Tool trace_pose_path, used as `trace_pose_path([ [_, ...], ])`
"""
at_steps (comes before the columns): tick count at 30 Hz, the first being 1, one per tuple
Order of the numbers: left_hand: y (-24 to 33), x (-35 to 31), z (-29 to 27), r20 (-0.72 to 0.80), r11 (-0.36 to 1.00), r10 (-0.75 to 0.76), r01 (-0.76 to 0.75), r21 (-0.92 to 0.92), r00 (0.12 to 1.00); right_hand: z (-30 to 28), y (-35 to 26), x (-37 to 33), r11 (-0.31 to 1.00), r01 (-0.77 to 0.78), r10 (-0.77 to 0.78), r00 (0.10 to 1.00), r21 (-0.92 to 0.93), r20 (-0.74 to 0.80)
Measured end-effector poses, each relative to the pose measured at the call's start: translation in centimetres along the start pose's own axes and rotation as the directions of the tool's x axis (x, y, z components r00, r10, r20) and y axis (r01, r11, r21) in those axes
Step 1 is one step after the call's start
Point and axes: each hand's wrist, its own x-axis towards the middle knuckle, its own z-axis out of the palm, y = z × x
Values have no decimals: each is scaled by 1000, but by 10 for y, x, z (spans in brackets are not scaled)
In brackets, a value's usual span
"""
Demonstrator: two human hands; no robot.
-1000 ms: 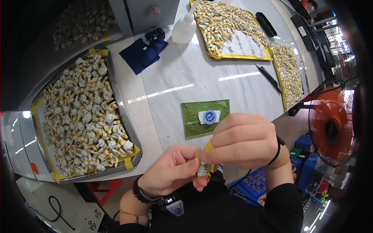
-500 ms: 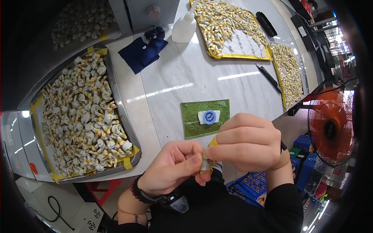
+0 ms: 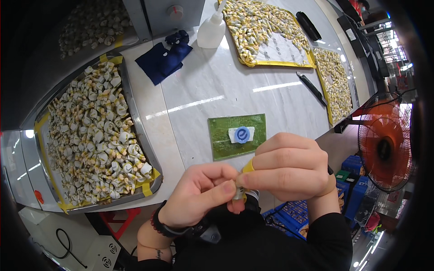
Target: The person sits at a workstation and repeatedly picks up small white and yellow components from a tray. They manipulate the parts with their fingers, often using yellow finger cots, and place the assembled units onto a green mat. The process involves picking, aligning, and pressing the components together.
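Close in front of my body, my left hand (image 3: 195,193) and my right hand (image 3: 289,168) meet fingertip to fingertip. Both pinch a small whitish rolled piece with dark marks (image 3: 239,193), mostly covered by the fingers. A yellow band (image 3: 248,166) shows at my right fingertips; whether it is worn on a finger or belongs to the piece is unclear. Just beyond the hands lies a green slab (image 3: 220,151), bearing a white pad with a round blue disc (image 3: 242,134). To the left, a metal tray (image 3: 156,183) is heaped with loose white-and-yellow twisted pieces (image 3: 92,135).
Yellow-edged trays of small wrapped pieces stand at the far right, one large (image 3: 257,64) and one narrower (image 3: 333,86). A black-handled cutter (image 3: 312,88), a white squeeze bottle (image 3: 211,32) and dark blue cloth (image 3: 162,61) lie on the table. An orange fan (image 3: 384,147) stands right.
Both hands keep their pinch on the small piece, with slight finger shifts. The table scene has moved a little up and left in the picture.
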Motion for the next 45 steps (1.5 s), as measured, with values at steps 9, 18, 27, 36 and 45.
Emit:
trace_pose_path([
  [9, 1, -9, 16, -54, 753, 483, -384, 535, 874, 0, -5, -3, 990, 120, -121, 992, -68, -19],
  [18, 3, -7, 16, -6, 627, 532, -389, 674, 847, -3, -14, -11, 982, 166, -170, 984, -87, -47],
  [27, -3, -26, 3, -137, 656, 613, -404, 638, 778, -102, 15, -39, 576, -418, 159, 901, -703, -405],
  [36, -1, -23, 1, -25, 611, 582, -417, 673, 813, -223, 174, -144, 287, -738, 741, 575, -611, -346],
  [45, -2, -30, 1, -124, 670, 587, -394, 629, 800, -221, 189, -135, 358, -546, 616, 748, -758, -248],
])
